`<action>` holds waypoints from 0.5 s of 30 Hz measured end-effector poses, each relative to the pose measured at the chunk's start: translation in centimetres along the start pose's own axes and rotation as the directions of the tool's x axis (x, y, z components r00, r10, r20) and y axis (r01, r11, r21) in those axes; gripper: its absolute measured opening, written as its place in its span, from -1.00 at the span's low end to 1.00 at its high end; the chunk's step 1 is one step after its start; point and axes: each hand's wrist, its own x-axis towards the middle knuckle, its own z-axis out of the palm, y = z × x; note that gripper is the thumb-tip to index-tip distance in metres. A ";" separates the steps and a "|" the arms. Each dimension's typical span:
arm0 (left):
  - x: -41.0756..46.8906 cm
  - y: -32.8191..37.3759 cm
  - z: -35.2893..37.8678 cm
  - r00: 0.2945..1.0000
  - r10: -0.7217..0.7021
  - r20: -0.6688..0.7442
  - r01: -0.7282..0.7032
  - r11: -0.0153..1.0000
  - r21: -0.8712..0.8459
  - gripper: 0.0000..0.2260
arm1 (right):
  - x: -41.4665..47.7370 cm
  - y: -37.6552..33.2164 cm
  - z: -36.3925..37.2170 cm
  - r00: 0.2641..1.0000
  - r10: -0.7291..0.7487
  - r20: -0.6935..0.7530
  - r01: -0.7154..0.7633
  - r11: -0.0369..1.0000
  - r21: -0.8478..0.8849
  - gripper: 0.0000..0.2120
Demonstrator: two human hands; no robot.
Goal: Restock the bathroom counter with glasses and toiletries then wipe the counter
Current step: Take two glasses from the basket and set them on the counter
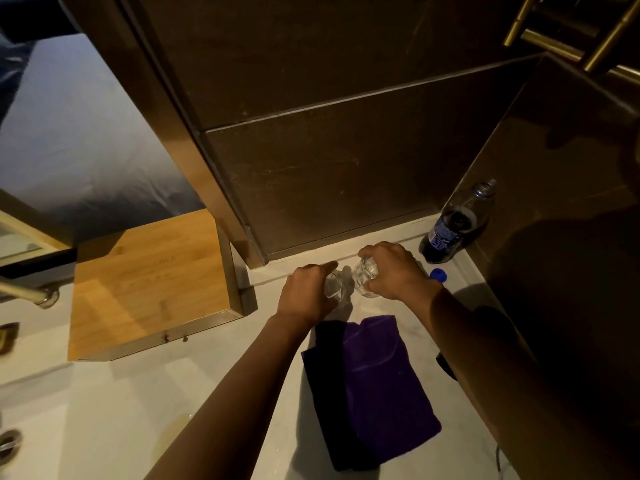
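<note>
Two clear drinking glasses stand side by side near the back of the pale counter (214,368). My left hand (306,292) grips the left glass (335,284) from above. My right hand (394,270) wraps around the right glass (363,277), which looks slightly tilted. Just in front of the glasses lies a folded purple cloth (377,382), flat on the counter between my forearms.
A bamboo box (149,285) sits to the left of the glasses. An uncapped dark soda bottle (457,226) stands in the back right corner, its blue cap (438,274) beside it. Dark walls close the back and right. A sink drain (8,443) shows at the far left.
</note>
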 end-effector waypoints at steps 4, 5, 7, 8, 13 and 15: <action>0.1 -0.1 -0.1 1.000 0.015 0.005 -0.015 0.999 0.033 -0.32 | -0.1 0.0 0.1 1.000 0.003 -0.008 -0.003 1.000 0.012 -0.38; 0.2 -0.1 -0.1 1.000 0.015 0.011 -0.015 0.999 0.035 -0.32 | -0.1 0.0 0.1 1.000 0.002 -0.008 -0.002 1.000 0.013 -0.38; 0.4 -0.1 -0.2 1.000 0.015 0.019 -0.016 0.999 0.038 -0.33 | -0.1 0.0 0.2 1.000 0.000 -0.010 0.000 1.000 0.014 -0.38; 0.4 -0.1 -0.2 1.000 0.014 0.022 -0.015 0.999 0.038 -0.34 | 0.0 0.0 0.2 1.000 0.000 -0.011 0.000 1.000 0.013 -0.38; 0.4 -0.2 0.1 1.000 0.007 0.018 -0.008 1.000 0.025 -0.33 | 0.3 0.1 0.3 1.000 -0.002 -0.001 0.002 1.000 -0.004 -0.38; 0.5 -0.3 0.1 1.000 0.009 0.023 -0.010 1.000 0.028 -0.32 | 0.3 0.1 0.4 1.000 -0.004 -0.005 0.004 1.000 0.002 -0.39</action>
